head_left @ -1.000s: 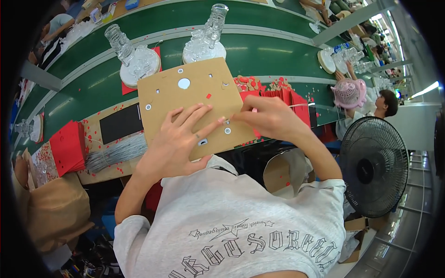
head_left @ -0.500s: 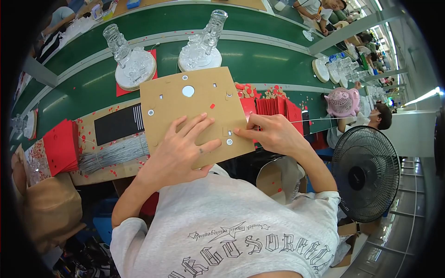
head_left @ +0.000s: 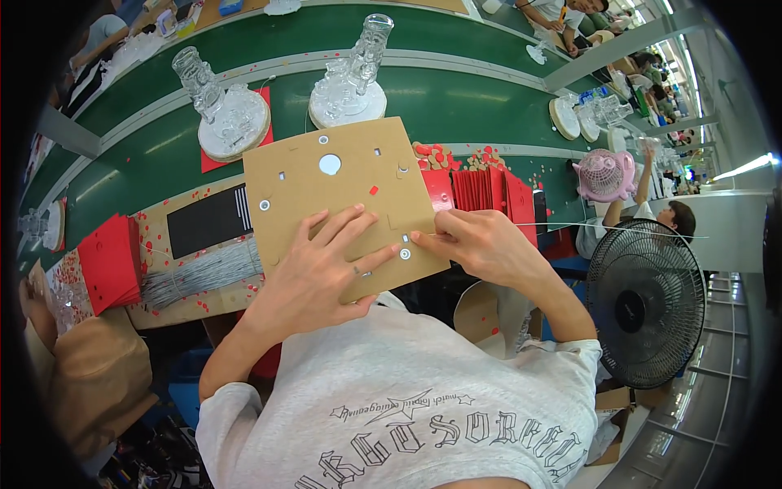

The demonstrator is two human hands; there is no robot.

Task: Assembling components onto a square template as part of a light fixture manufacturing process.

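A brown cardboard panel (head_left: 301,175) lies tilted in front of me, with a round hole, small slots and white-ringed holes. My left hand (head_left: 322,265) rests flat on it, fingers spread across its lower middle. At its right edge my right hand (head_left: 493,248) is closed in a pinch, index fingertip beside a small slot near a ringed hole. From that hand a thin pale wire (head_left: 603,226) runs out to the right. The pinched part is hidden by the fingers. A small red scrap (head_left: 374,190) lies on the panel.
Glass vessels on round white bases (head_left: 234,122) stand behind the panel on the green bench. Red folded cards (head_left: 110,261) and a wire bundle (head_left: 199,273) lie left; more red cards (head_left: 481,191) stand right. A black fan (head_left: 643,301) and pink fan (head_left: 605,175) are right, near a co-worker.
The wire at my right hand now reaches farther right. My right fingers have shifted slightly on the panel edge; my left hand stays put. A co-worker at right has raised an arm.
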